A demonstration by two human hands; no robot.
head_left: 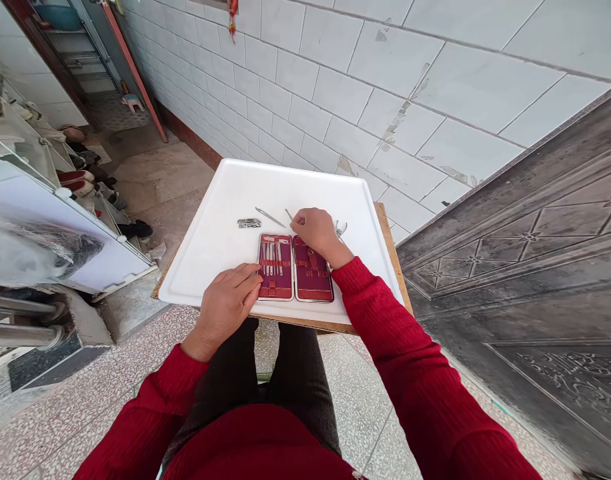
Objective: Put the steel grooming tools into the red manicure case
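Note:
A manicure case point(314, 293) lies unfolded on a white tray point(200, 260), its lining dark red. Several slim metal tools point(272, 257) sit under a strap in its left half; loops in the right half hold nothing that I can make out. My left hand point(228, 300) grips the case's left edge, fingers close together. Beyond the case, my right hand point(314, 230) pinches a thin metal manicure tool point(288, 213), mostly covered by the fingers. Left of that hand lie another slim metal tool point(270, 217) and a nail clipper point(249, 223). Metal nippers point(340, 229) are partly hidden behind the right wrist.
The tray rests on a wooden board point(393, 253) whose edge shows at the right. A tiled wall point(305, 87) stands behind, and a dark carved panel point(525, 247) is at the right. Shoes point(78, 180) and a shelf unit point(60, 220) are at the left.

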